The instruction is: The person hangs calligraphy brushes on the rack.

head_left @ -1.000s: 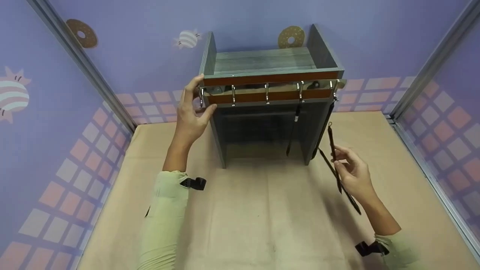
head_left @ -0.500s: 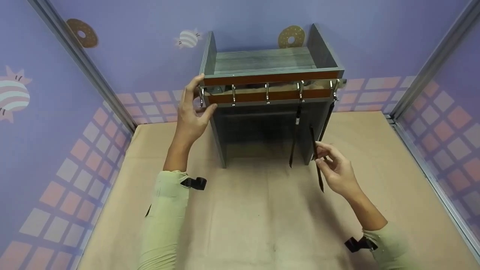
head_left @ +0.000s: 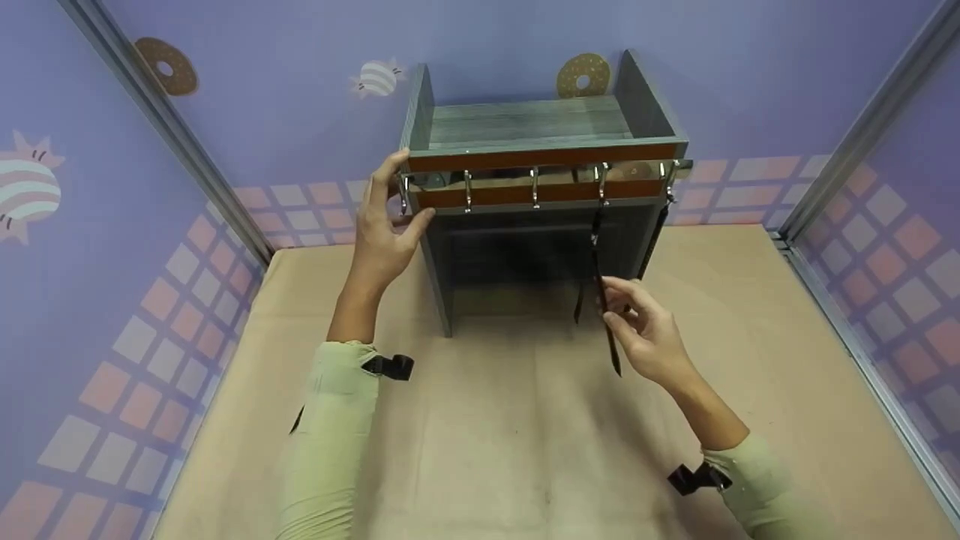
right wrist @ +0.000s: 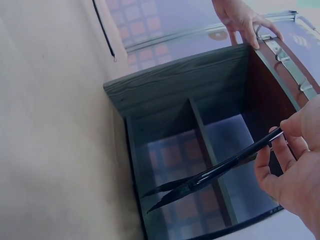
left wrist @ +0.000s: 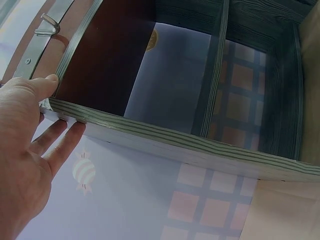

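A: What stands on the surface [head_left: 525, 450]?
B: A grey shelf [head_left: 536, 142] at the far side, hook rail [head_left: 536, 178] along its front.
A: The hands?
B: Left hand [head_left: 382, 225] grips the shelf's left corner. Right hand [head_left: 649, 334] pinches a dark brush [head_left: 606, 322] near the shelf's right front, beside another brush [head_left: 592, 247] hanging there.

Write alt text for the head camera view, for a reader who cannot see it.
A person's right hand pinches a thin dark brush upright in front of a grey wooden shelf unit, while the left hand holds the unit's left front corner. Metal hooks line its orange front rail; dark brushes already hang from the right-hand hooks.
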